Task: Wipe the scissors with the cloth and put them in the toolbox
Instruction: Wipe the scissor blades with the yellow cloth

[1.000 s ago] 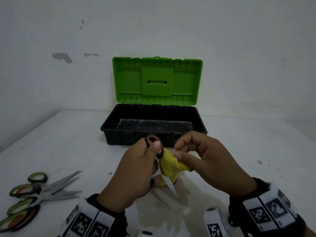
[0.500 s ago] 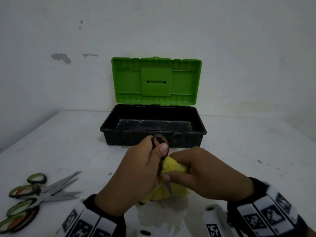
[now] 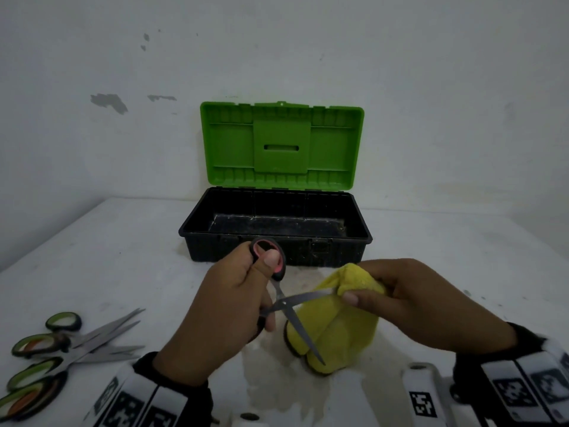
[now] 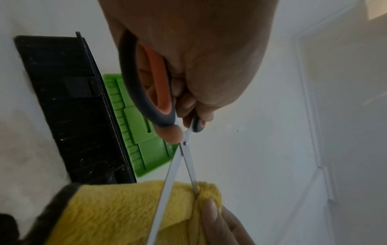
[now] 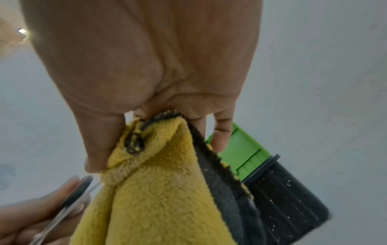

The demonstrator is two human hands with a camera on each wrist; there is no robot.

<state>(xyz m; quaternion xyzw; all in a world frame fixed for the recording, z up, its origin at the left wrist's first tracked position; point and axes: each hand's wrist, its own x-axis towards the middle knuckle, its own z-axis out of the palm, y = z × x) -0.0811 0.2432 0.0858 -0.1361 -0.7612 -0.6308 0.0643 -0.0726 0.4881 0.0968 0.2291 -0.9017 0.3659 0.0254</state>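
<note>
My left hand (image 3: 228,306) grips the black and orange handles of a pair of scissors (image 3: 284,303), thumb through the upper ring, blades spread apart. My right hand (image 3: 409,300) pinches a yellow cloth (image 3: 341,328) around the tip of the upper blade; the lower blade lies across the hanging cloth. In the left wrist view the scissors (image 4: 182,159) cross the cloth (image 4: 117,213). The right wrist view shows the cloth (image 5: 159,190) bunched under my fingers. The toolbox (image 3: 274,251), black with a raised green lid, stands open just behind my hands.
Several more scissors (image 3: 61,349) with green and black handles lie on the white table (image 3: 123,257) at the near left. A white wall rises right behind the toolbox. A white block with a square marker (image 3: 421,396) sits at the near edge.
The scissor blades have opened apart. My right hand slid the cloth outward to the right along the upper blade, from near the pivot to its tip.
</note>
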